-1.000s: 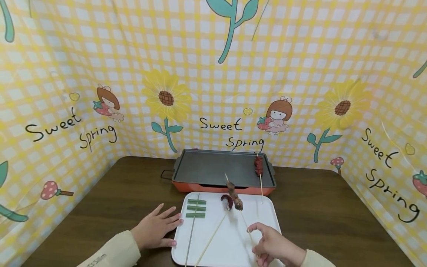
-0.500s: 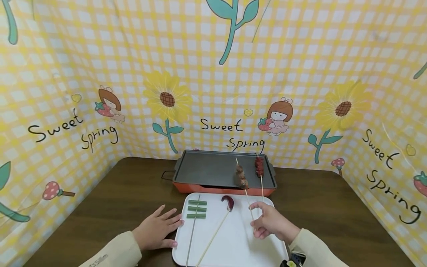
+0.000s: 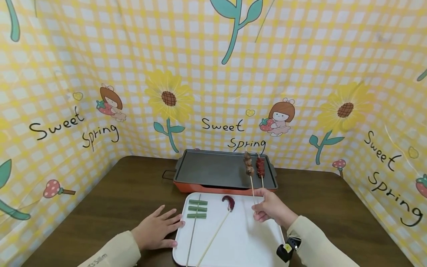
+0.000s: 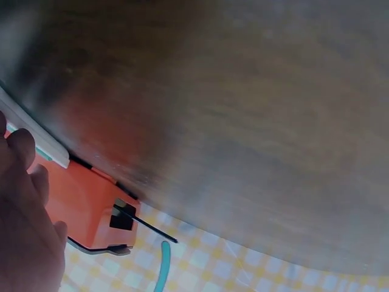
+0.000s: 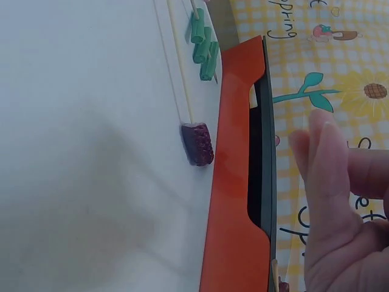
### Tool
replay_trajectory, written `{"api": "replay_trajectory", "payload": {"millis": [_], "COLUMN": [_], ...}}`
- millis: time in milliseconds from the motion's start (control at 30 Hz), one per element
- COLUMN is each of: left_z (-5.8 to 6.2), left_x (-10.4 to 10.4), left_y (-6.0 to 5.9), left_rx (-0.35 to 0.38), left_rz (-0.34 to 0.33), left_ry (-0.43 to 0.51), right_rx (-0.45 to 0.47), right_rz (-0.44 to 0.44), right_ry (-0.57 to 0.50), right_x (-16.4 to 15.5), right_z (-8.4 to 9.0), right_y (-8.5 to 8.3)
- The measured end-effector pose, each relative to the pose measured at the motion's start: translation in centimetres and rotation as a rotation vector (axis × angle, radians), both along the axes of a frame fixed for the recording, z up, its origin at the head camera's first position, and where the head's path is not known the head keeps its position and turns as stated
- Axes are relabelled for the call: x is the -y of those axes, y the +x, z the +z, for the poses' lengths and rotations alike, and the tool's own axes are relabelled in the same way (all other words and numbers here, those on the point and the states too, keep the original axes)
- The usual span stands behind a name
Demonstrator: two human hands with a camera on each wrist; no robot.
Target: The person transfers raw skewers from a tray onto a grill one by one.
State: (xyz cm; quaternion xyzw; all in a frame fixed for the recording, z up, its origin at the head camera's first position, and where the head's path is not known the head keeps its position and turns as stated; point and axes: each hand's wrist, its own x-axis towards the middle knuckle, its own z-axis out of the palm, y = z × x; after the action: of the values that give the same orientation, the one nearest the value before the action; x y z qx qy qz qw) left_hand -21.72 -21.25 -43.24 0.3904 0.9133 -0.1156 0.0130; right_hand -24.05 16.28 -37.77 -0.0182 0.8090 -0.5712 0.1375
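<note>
My right hand [image 3: 269,208] pinches the bamboo stick of a brown meat skewer [image 3: 248,167], whose chunks hang over the right part of a griddle [image 3: 210,170]. Right beside it lies a red meat skewer [image 3: 260,167] on the plate; whether the two touch I cannot tell. In the right wrist view the hand [image 5: 340,207] shows, but its stick is out of sight. Fingers spread, my left hand [image 3: 156,228] rests at the left edge of a white tray [image 3: 248,237]. That tray carries a skewer of green vegetable pieces [image 3: 197,208] and a dark purple, curled skewer [image 3: 229,203].
The griddle has an orange base [image 5: 234,182] and stands behind the tray, against a checked cloth [image 3: 213,74]. A wire handle [image 3: 166,174] juts from its left side. Brown table surface [image 3: 110,196] extends to both sides.
My right hand has carried the brown meat skewer forward and right, from above the tray to over the griddle, close to the red one. The left hand stays put.
</note>
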Motion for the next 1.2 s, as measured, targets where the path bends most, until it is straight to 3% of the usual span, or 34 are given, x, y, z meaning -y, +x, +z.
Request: {"api": "replay_trajectory", "payload": {"millis": [667,1200], "left_z": [0.3,0.1], "left_x": [-0.2,0.3], "left_y": [0.3,0.5], "left_rx": [-0.016,-0.127], "left_rz": [-0.012,-0.101], "left_ry": [-0.030,0.005], "right_rx": [0.017,0.031], "right_rz": [-0.019,-0.057], "right_ry": [-0.051,-0.053], "right_x": [-0.6,-0.3], "right_z": [1.6,1.3], "right_y": [-2.7,-3.0]}}
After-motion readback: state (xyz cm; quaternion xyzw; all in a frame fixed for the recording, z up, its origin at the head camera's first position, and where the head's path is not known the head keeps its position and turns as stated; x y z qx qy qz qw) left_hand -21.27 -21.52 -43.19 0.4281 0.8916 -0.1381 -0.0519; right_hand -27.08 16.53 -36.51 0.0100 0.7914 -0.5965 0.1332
